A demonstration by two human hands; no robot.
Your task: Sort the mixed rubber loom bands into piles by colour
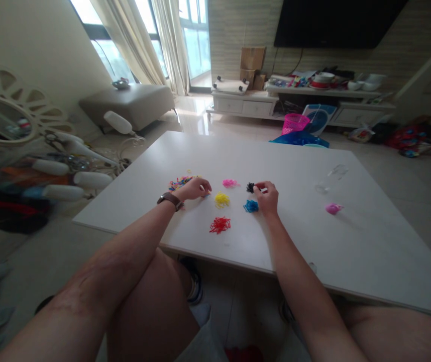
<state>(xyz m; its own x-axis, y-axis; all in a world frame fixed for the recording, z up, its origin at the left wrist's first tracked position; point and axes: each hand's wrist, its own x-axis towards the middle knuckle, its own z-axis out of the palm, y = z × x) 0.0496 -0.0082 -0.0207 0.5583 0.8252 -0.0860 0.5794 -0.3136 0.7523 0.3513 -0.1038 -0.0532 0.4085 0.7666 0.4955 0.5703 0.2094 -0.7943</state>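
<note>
My left hand point(196, 188), with a brown watch on the wrist, is over the right side of a mixed multicoloured pile point(178, 183) of small pieces; its fingers are curled and any item between them is too small to name. My right hand point(267, 196) has its fingers pinched at the edge of a black pile point(250, 187). A blue pile point(251, 206) lies just below it. Between my hands are a pink pile point(230, 183) and a yellow pile point(222, 200), with a red pile point(220, 225) nearer the table's front edge.
On the right of the white table point(298, 241) lie a purple-pink item point(333, 208) and clear objects point(338, 172). Beyond the far edge stands a pink basket point(294, 123). White lamp shades point(93, 180) are close to the table's left side.
</note>
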